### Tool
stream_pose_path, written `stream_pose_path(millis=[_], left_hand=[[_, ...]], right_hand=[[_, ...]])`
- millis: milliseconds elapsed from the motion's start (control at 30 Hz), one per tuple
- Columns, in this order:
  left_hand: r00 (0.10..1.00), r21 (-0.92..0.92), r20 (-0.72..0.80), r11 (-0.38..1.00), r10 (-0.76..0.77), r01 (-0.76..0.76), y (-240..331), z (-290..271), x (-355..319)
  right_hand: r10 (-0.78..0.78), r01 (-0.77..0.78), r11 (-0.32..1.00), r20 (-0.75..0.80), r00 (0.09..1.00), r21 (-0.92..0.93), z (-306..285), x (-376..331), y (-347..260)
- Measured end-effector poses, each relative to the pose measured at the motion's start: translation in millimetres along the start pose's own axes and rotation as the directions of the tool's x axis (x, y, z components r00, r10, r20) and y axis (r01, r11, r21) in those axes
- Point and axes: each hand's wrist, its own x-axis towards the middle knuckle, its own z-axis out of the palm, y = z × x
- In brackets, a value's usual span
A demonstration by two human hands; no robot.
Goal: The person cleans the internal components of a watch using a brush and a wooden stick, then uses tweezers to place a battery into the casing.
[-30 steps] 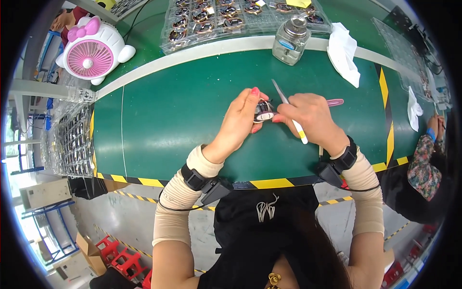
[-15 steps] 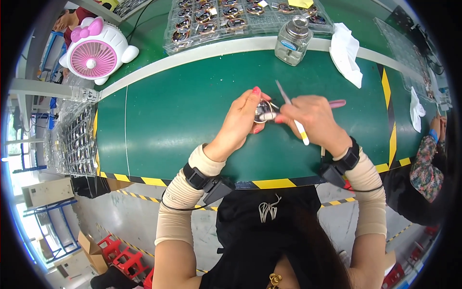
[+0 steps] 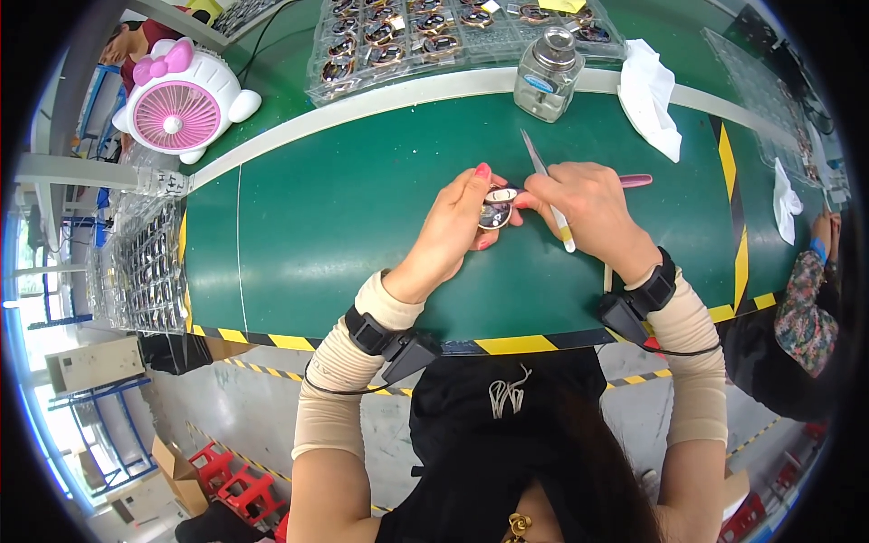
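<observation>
My left hand (image 3: 445, 224) is closed round the edge of a small round electronic part (image 3: 494, 217), dark and shiny with a metallic rim. A small pale, dark-edged piece (image 3: 501, 195) lies across its upper side. Fingertips of my right hand (image 3: 587, 208) pinch the end of that piece; whether it is fixed to the round part I cannot tell. Tucked through the same hand are silver tweezers (image 3: 534, 152), points away from me, with a white and yellow end below. A pink-handled tool (image 3: 635, 180) lies just right of my right hand, partly hidden.
A clear compartment tray (image 3: 407, 65) of similar round parts stands at the back. Nearby are a glass bottle (image 3: 548, 80) and white wipes (image 3: 648, 100). A pink-and-white fan (image 3: 176, 113) sits back left, above stacked trays (image 3: 145, 262). Another person's sleeve (image 3: 804, 312) shows at right.
My right hand has turned slightly and the tweezers have swung more upright. The pale piece now sits higher on the round part, leaving more of its dark face in sight.
</observation>
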Motion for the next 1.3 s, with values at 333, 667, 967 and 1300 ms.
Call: stream_pose_path(millis=[333, 667, 967, 1300], left_hand=[[1.0, 0.036, 0.011, 0.999, -0.02, 0.02, 0, -3, 0], [1.0, 0.015, 0.001, 1.0, -0.011, 0.011, -1, 1, -2], [1.0, 0.023, -0.013, 0.999, -0.028, 0.028, 7, 7, -1], [1.0, 0.064, -0.016, 0.998, 0.011, -0.01, 0, 6, -1]], right_hand=[[-0.025, 0.021, 0.998, 0.08, 0.996, 0.051, -5, -9, -7], [-0.035, 0.031, 0.998, 0.065, 0.997, 0.062, -2, -7, -9], [-0.024, 0.022, 0.999, 0.051, 0.998, 0.039, -1, -3, -1], [0.01, -0.009, 1.0, 0.037, 0.999, -0.024, 0, -2, 4]])
